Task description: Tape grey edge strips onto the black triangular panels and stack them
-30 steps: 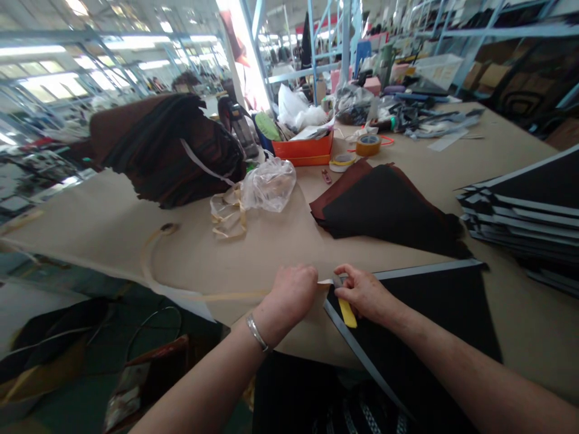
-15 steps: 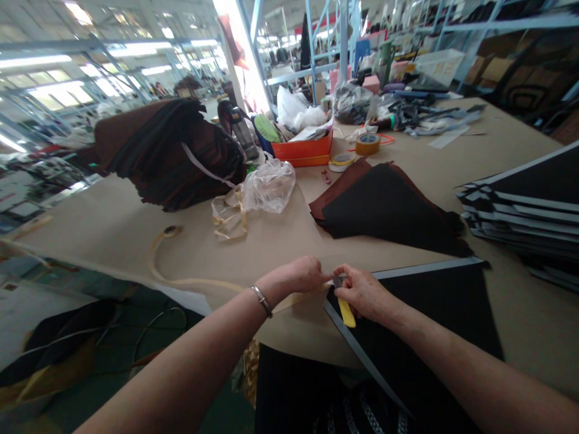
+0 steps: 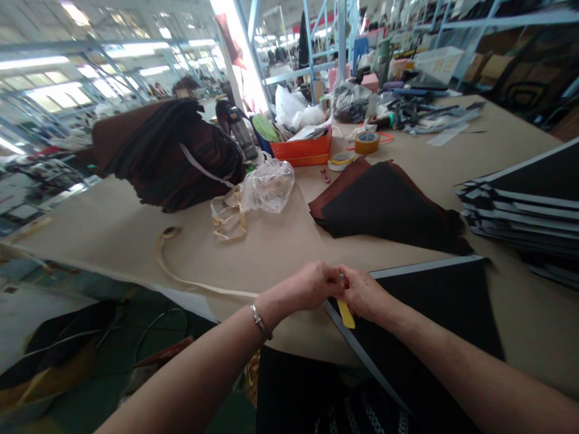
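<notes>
My left hand [image 3: 319, 282] is closed at the near corner of a black sheet [image 3: 434, 307] with pale grey edges. A narrow cream tape [image 3: 212, 288] runs from a small roll [image 3: 170, 232] on the table to beneath my left wrist; its end appears to be in my fingers, though they hide it. My right hand [image 3: 364, 293] touches the left one and is wrapped round a tool with a flat yellow handle [image 3: 346, 314]. The handle sticks out below the fingers, and the tool's other end is hidden.
Brown and black sheets [image 3: 380, 202] lie beyond my hands. A stack of grey-edged black sheets [image 3: 534, 205] is at right, a thick dark bundle [image 3: 167, 150] at left. An orange box [image 3: 301, 150], tape roll [image 3: 366, 142] and clear plastic bag [image 3: 269, 185] stand farther back.
My left hand has moved slightly right, from a pointing pinch to closed fingers against my right hand. The cream tape between roll and wrist has shifted and looks narrower.
</notes>
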Demonstrator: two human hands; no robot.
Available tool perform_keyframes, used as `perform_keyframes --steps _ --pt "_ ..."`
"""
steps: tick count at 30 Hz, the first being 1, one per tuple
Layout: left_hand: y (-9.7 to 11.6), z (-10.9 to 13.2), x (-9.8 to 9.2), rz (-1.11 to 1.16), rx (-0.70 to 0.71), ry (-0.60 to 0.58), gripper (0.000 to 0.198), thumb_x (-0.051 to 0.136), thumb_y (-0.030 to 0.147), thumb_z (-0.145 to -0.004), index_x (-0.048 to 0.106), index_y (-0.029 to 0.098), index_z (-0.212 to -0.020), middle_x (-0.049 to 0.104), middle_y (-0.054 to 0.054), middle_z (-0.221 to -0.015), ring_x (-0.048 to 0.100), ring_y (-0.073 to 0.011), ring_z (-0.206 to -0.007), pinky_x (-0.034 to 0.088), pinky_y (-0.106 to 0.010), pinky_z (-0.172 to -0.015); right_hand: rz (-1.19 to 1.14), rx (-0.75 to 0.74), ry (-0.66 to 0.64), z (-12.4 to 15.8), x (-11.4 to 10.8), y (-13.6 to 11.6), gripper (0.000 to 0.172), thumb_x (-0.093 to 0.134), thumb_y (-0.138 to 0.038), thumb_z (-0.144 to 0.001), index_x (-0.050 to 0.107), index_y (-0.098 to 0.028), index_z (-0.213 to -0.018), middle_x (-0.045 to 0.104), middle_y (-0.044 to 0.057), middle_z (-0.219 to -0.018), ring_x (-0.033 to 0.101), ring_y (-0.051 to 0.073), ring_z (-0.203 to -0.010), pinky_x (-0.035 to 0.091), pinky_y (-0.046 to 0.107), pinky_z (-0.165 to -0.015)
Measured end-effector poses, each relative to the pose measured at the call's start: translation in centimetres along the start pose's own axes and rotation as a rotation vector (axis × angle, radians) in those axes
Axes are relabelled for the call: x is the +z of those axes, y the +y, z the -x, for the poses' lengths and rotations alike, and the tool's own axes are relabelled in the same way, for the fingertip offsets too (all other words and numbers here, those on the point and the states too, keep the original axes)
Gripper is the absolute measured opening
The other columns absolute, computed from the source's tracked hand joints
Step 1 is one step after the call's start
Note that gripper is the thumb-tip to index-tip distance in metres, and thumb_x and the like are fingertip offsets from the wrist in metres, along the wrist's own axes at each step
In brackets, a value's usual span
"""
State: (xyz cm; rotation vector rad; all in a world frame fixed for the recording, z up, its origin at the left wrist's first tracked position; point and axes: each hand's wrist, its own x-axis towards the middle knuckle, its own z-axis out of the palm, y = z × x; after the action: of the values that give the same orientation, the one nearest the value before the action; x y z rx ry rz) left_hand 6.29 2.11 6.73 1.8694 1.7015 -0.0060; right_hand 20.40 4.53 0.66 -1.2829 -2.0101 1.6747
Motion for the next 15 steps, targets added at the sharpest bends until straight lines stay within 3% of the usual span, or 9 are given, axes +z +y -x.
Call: perform_keyframes --steps 5,8,10,12,15 --pt "-2.6 0.5 0.3 -0.005 -0.009 0.303 0.026 0.053 0.031 -0.083 0.064 0.015 -0.067 0.052 0.003 -0.056 0.044 -0.0098 -0.055 0.032 -0.022 -0.053 -0.172 -0.010 -0.038 1.9 -2.1 0.4 0.053 0.058 -0.021 -0.077 0.044 -0.018 -0.128 0.045 -0.010 -0.057 0.045 0.007 -0.044 0.035 0.019 -0.045" --pt "-4.9 0.8 1.0 -0.004 0.015 0.437 0.025 0.052 0.030 -0.084 0.059 0.017 -0.064 0.056 0.000 -0.065 0.049 -0.0114 -0.062 0.036 -0.023 -0.060 -0.344 -0.012 0.028 5.4 -6.1 1.9 0.034 0.065 -0.032 -0.074 0.057 -0.017 -0.103 0.052 -0.006 -0.062 0.052 0.009 -0.056 0.042 0.022 -0.055" --pt "-6.2 0.9 2.0 0.022 0.042 0.509 0.025 0.049 0.029 -0.085 0.057 0.018 -0.064 0.056 -0.001 -0.070 0.051 -0.0125 -0.065 0.039 -0.024 -0.063 -0.427 0.029 0.140 8.3 -9.0 3.4 0.026 0.068 -0.038 -0.074 0.056 -0.017 -0.086 0.059 -0.001 -0.070 0.057 0.012 -0.065 0.045 0.024 -0.062" --pt "-7.2 0.8 3.0 0.063 0.059 0.587 0.028 0.044 0.032 -0.087 0.055 0.018 -0.064 0.054 -0.002 -0.069 0.052 -0.0148 -0.067 0.040 -0.026 -0.064 -0.506 0.086 0.265 11.5 -11.3 5.2 0.029 0.065 -0.044 -0.076 0.052 -0.019 -0.082 0.063 0.001 -0.077 0.060 0.014 -0.068 0.046 0.027 -0.063" --pt "-8.6 0.2 4.4 0.060 0.095 0.687 0.025 0.046 0.037 -0.086 0.058 0.018 -0.073 0.058 -0.004 -0.075 0.054 -0.0171 -0.072 0.042 -0.029 -0.069 -0.573 0.181 0.399 16.2 -12.3 8.0 0.031 0.064 -0.048 -0.077 0.052 -0.021 -0.087 0.055 -0.005 -0.062 0.050 0.010 -0.050 0.039 0.023 -0.050"
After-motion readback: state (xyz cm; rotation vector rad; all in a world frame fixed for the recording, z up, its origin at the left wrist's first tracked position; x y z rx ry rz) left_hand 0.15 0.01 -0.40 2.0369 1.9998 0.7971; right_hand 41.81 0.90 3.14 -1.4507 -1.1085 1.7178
